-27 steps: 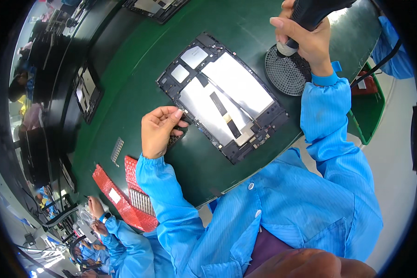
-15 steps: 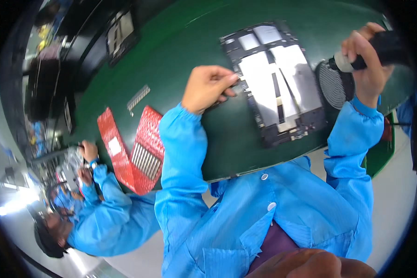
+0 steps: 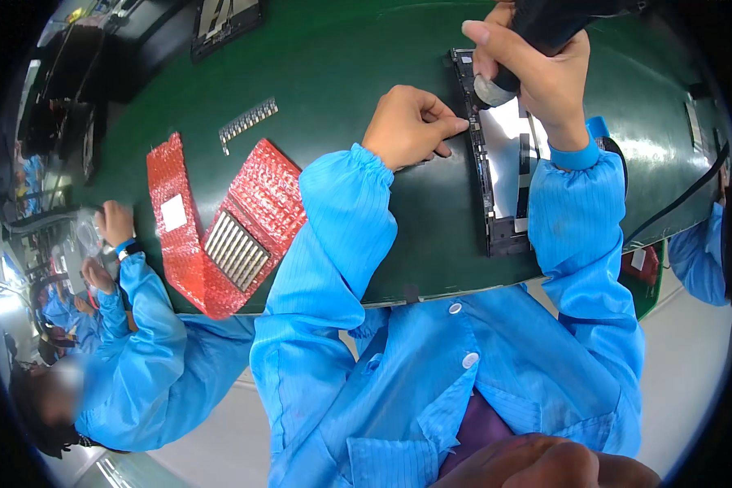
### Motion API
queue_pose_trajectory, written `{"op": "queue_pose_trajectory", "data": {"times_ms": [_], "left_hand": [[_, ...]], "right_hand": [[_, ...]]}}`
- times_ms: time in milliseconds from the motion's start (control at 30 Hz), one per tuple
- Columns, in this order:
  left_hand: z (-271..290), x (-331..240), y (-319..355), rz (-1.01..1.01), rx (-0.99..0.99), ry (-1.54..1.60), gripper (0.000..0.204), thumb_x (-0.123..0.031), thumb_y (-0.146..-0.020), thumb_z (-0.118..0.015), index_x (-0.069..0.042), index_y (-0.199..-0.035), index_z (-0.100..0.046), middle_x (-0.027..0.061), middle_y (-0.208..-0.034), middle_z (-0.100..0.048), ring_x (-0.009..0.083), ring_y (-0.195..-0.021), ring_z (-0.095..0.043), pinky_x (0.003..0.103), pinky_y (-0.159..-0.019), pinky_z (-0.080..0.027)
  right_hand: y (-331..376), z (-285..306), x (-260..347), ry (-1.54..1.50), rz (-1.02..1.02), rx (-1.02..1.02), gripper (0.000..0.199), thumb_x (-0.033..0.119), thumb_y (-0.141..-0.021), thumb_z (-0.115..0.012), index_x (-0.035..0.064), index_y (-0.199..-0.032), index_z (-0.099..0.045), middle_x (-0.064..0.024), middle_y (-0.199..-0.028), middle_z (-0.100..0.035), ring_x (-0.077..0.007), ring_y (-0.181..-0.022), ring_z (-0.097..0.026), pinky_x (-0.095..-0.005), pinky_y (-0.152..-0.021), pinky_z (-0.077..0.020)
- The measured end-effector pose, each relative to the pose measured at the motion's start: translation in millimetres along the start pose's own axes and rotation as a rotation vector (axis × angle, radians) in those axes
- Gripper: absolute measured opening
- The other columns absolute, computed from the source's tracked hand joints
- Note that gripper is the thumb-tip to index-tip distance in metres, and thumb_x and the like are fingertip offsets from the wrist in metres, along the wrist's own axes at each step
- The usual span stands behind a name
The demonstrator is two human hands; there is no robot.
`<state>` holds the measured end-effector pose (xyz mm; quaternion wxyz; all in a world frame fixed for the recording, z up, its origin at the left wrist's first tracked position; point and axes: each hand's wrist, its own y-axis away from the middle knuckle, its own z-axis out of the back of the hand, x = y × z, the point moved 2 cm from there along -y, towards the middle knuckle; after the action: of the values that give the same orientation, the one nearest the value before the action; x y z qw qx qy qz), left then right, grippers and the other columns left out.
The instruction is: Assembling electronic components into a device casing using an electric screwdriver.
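An opened flat device (image 3: pixel 500 171) with a black frame and a pale inner panel lies on the green work surface (image 3: pixel 350 73). My left hand (image 3: pixel 411 126) pinches its fingers together at the device's left edge; what it holds is too small to tell. My right hand (image 3: pixel 537 69) is wrapped around a black electric screwdriver (image 3: pixel 549 20), whose lower end stands over the device's upper left part. My blue right sleeve covers part of the device.
Two red bubble-wrap bags (image 3: pixel 220 220) lie to the left, one with a ridged grey part on it. A strip of small grey parts (image 3: pixel 248 122) lies beyond them. A co-worker in blue (image 3: pixel 130 325) stands at the left. A black cable (image 3: pixel 675 203) runs at the right.
The view has swung right, so the device sits further right and looks upright. My right hand with the screwdriver moved from the round mesh pad onto the device. My left hand stayed at the device's edge.
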<state>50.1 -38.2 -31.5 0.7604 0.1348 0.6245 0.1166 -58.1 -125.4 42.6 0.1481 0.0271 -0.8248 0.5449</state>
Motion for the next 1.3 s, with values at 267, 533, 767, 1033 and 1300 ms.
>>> {"op": "queue_pose_trajectory", "data": {"times_ms": [267, 533, 767, 1033, 1300], "left_hand": [[4.5, 3.0, 2.9, 0.028, -0.005, -0.036, 0.02, -0.017, -0.081, -0.07, 0.002, -0.084, -0.066, 0.0055, -0.07, -0.064, 0.0101, -0.058, -0.063, 0.02, -0.045, -0.044], [4.7, 1.6, 2.4, 0.028, -0.006, -0.046, 0.019, -0.017, -0.081, -0.07, 0.002, -0.083, -0.065, 0.0061, -0.07, -0.064, 0.0103, -0.059, -0.063, 0.02, -0.045, -0.044], [-0.1, 2.7, 4.9, 0.02, -0.011, -0.048, 0.019, -0.017, -0.081, -0.07, 0.002, -0.083, -0.065, 0.0058, -0.07, -0.064, 0.0101, -0.058, -0.063, 0.02, -0.045, -0.044], [-1.7, -5.1, 2.0, 0.006, -0.011, -0.045, 0.019, -0.016, -0.081, -0.07, 0.002, -0.084, -0.065, 0.0058, -0.07, -0.064, 0.0101, -0.058, -0.063, 0.02, -0.045, -0.044], [2.8, 6.6, -2.4, -0.022, 0.005, -0.025, 0.02, -0.018, -0.082, -0.07, 0.002, -0.084, -0.066, 0.0055, -0.07, -0.064, 0.0097, -0.058, -0.063, 0.019, -0.044, -0.044]], "right_hand": [[-1.5, -19.5, 15.6, 0.747, -0.616, -0.347, 0.034, -0.007, -0.073, -0.07, -0.0018, -0.099, -0.05, -0.0056, -0.062, -0.059, -0.0122, -0.049, -0.058, -0.0224, -0.044, -0.0433], [3.0, -22.0, 16.0, 0.731, -0.645, -0.355, 0.032, -0.007, -0.074, -0.07, -0.0018, -0.098, -0.049, -0.006, -0.062, -0.058, -0.0123, -0.049, -0.058, -0.0227, -0.044, -0.0435], [6.5, -29.2, 17.9, 0.706, -0.658, -0.326, 0.033, -0.007, -0.073, -0.071, -0.0018, -0.098, -0.049, -0.0059, -0.062, -0.057, -0.0113, -0.048, -0.056, -0.0217, -0.044, -0.0427], [13.5, 8.7, -19.8, -0.124, 0.05, 0.037, 0.033, -0.006, -0.074, -0.07, -0.0013, -0.099, -0.049, -0.0057, -0.062, -0.057, -0.0118, -0.048, -0.056, -0.0217, -0.043, -0.0426], [-11.1, -23.9, 51.9, 0.934, -0.443, -0.333, 0.029, -0.001, -0.074, -0.063, -0.0012, -0.1, -0.049, -0.0063, -0.061, -0.052, -0.0149, -0.048, -0.053, -0.0264, -0.045, -0.0421]]}}
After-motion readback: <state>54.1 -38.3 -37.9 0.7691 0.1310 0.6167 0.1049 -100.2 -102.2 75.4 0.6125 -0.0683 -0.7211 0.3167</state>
